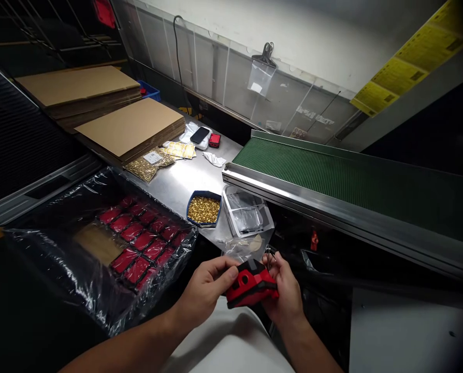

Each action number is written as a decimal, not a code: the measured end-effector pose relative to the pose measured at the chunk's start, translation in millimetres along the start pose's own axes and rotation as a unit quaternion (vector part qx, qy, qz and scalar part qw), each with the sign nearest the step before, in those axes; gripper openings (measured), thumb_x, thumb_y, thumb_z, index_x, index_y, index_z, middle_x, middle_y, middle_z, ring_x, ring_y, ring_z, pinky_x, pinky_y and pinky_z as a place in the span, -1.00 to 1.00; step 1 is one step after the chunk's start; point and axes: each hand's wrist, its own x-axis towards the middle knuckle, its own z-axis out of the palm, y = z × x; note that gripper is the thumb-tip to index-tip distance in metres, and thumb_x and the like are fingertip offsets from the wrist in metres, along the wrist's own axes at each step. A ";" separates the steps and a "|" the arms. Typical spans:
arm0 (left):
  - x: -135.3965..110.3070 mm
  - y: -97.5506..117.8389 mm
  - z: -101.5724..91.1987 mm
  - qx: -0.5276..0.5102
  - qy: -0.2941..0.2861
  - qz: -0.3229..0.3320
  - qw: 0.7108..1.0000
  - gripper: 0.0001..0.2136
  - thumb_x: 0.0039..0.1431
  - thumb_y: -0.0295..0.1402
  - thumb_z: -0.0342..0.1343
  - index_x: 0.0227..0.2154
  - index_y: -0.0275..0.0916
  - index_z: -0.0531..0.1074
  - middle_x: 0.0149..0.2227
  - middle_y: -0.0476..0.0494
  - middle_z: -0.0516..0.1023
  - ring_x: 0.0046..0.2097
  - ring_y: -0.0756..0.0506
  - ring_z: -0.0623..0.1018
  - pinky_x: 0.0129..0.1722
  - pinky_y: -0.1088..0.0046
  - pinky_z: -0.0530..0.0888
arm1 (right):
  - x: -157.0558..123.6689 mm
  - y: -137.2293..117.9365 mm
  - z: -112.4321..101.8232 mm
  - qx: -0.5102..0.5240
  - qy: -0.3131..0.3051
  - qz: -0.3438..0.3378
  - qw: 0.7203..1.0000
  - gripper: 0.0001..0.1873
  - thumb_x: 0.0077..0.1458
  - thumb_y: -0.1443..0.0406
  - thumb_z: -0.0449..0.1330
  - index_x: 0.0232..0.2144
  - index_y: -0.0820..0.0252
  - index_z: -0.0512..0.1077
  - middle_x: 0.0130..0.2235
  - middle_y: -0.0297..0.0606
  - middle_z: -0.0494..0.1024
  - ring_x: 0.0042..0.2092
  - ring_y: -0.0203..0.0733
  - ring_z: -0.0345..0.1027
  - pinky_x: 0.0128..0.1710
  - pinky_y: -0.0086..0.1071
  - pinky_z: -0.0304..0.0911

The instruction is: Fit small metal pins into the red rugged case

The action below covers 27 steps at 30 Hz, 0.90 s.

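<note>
a: what are the two hands doing?
b: the left hand (204,290) and the right hand (286,295) both pinch one red and black case (250,285), held low in front of the tabletop (185,178) edge, fingers curled round its ends.
a: what's near?
b: one blue tray of gold bits (203,209), one clear plastic tray (247,212) beside it, and a clear bag (247,247) just above the case.
a: more red cases?
b: rows under plastic wrap in one box (138,233) at the left; about a dozen, too glared to count surely.
a: farther back?
b: two cardboard stacks (130,127), one phone (199,134), one small red thing (215,140), one green conveyor belt (332,171).
</note>
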 end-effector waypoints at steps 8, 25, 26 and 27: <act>13.9 -2.8 10.0 -0.039 0.040 -0.072 0.996 -0.54 0.02 -0.01 0.25 -0.62 -0.34 0.33 -0.62 -0.03 0.33 -0.56 0.06 0.25 -0.57 0.55 0.12 | 3.6 9.3 -6.1 -0.016 -0.059 0.063 0.996 -0.75 0.06 0.14 0.23 -0.46 0.23 0.40 -0.47 -0.37 0.46 -0.43 -0.34 0.35 -0.36 -0.46 0.35; 15.6 -1.4 12.2 -0.007 0.054 -0.070 0.996 -0.52 0.07 0.06 0.16 -0.60 -0.33 0.35 -0.60 -0.01 0.28 -0.55 0.05 0.22 -0.58 0.53 0.11 | 9.8 19.3 -9.4 -0.086 -0.061 0.082 0.991 -0.68 0.02 0.05 0.19 -0.48 0.20 0.36 -0.50 -0.34 0.48 -0.44 -0.25 0.38 -0.35 -0.34 0.36; 16.7 -2.0 11.5 -0.009 0.053 -0.076 0.996 -0.51 0.07 0.08 0.15 -0.58 -0.33 0.36 -0.59 -0.01 0.29 -0.55 0.05 0.22 -0.58 0.54 0.11 | 9.5 19.5 -9.4 -0.089 -0.061 0.073 0.991 -0.68 0.02 0.05 0.20 -0.48 0.20 0.36 -0.49 -0.35 0.48 -0.43 -0.25 0.39 -0.33 -0.34 0.36; 17.5 -2.3 11.2 -0.008 0.053 -0.078 0.995 -0.50 0.08 0.09 0.14 -0.57 -0.34 0.37 -0.58 -0.02 0.30 -0.54 0.05 0.22 -0.59 0.54 0.12 | 9.1 19.4 -9.1 -0.091 -0.059 0.067 0.992 -0.69 0.02 0.06 0.20 -0.48 0.19 0.35 -0.49 -0.35 0.48 -0.42 -0.25 0.40 -0.32 -0.34 0.37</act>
